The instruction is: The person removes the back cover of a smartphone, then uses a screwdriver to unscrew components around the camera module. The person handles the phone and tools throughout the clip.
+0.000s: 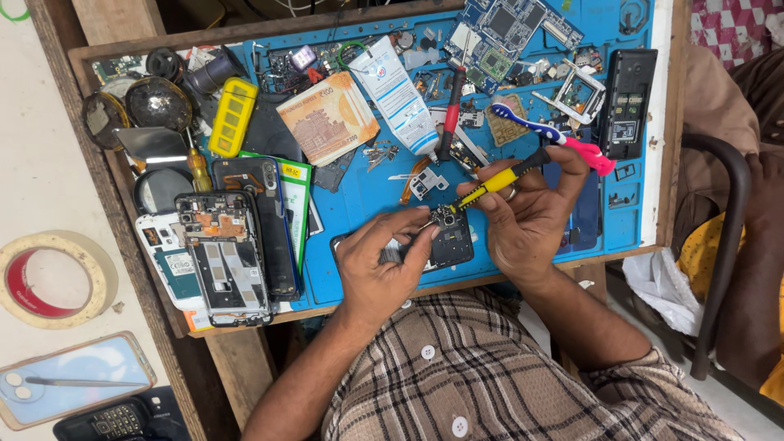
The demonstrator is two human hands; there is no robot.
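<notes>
My left hand (384,257) holds a small dark phone (449,241) with its back off, steadying it on the blue work mat (359,192) near the front edge. A pair of metal tweezers (398,249) lies under its fingers. My right hand (531,216) grips a yellow and black screwdriver (498,180). The tip of the screwdriver touches the upper left part of the phone, near the camera.
A pink and blue toothbrush (547,131), a white glue tube (396,94), a red-handled tool (451,110), circuit boards (506,33), banknotes (327,118) and a black phone (627,102) crowd the mat. Opened phones (224,253) are stacked at left. A tape roll (49,278) lies off the tray.
</notes>
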